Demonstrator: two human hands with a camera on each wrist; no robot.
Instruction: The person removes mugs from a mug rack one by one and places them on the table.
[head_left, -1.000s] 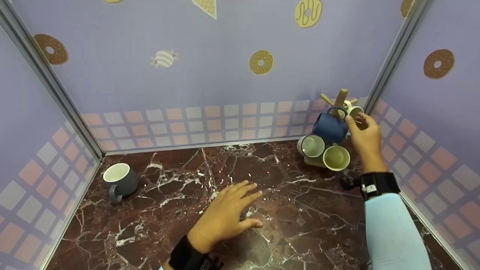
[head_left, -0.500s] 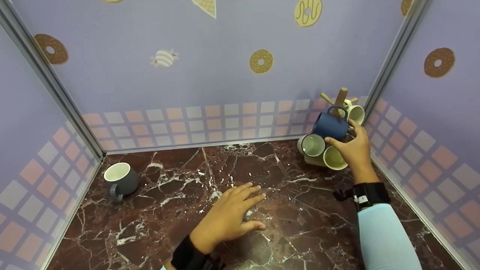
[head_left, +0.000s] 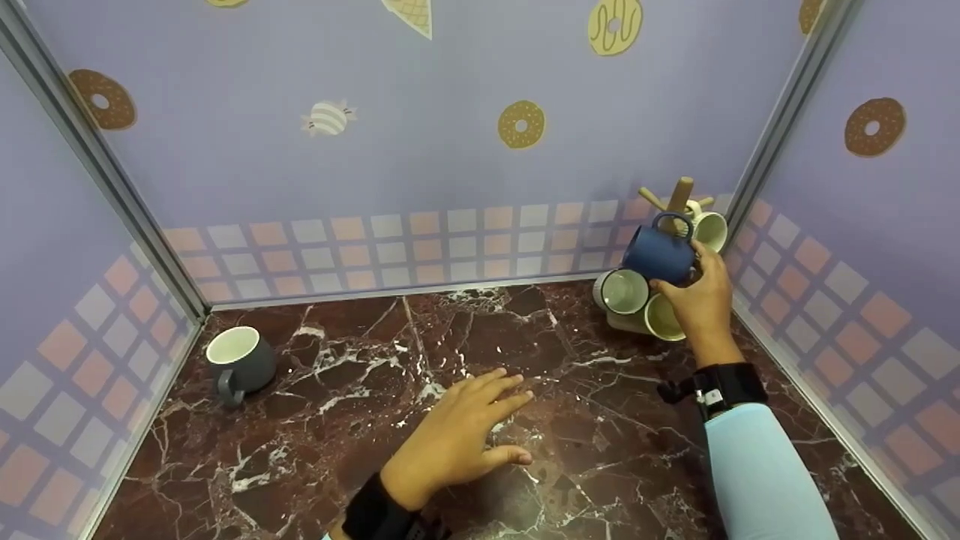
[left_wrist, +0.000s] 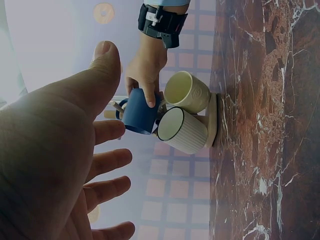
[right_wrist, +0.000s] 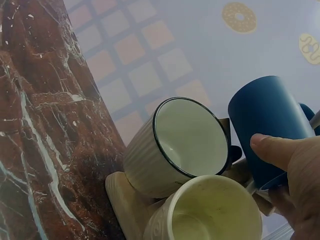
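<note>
A blue mug (head_left: 658, 255) hangs by its handle on a wooden mug tree (head_left: 679, 196) in the back right corner. My right hand (head_left: 701, 300) grips this mug at its base end, thumb on the near side, other fingers behind it and partly hidden. Below it on the rack are a ribbed white mug with a dark rim (right_wrist: 182, 145) and a cream mug (right_wrist: 215, 212); another cream mug (head_left: 709, 229) is up behind the blue one. My left hand (head_left: 454, 435) holds nothing, its fingers spread above the marble-patterned tabletop.
A dark grey mug (head_left: 244, 364) with a white inside stands upright at the left on the tabletop (head_left: 337, 450). Purple panels with donut prints (head_left: 420, 165) close off the back and both sides. The rack's wooden base (left_wrist: 215, 120) sits near the back wall.
My right hand has come down and left from beside the upper cream mug and taken hold of the blue mug. The left hand has barely shifted.
</note>
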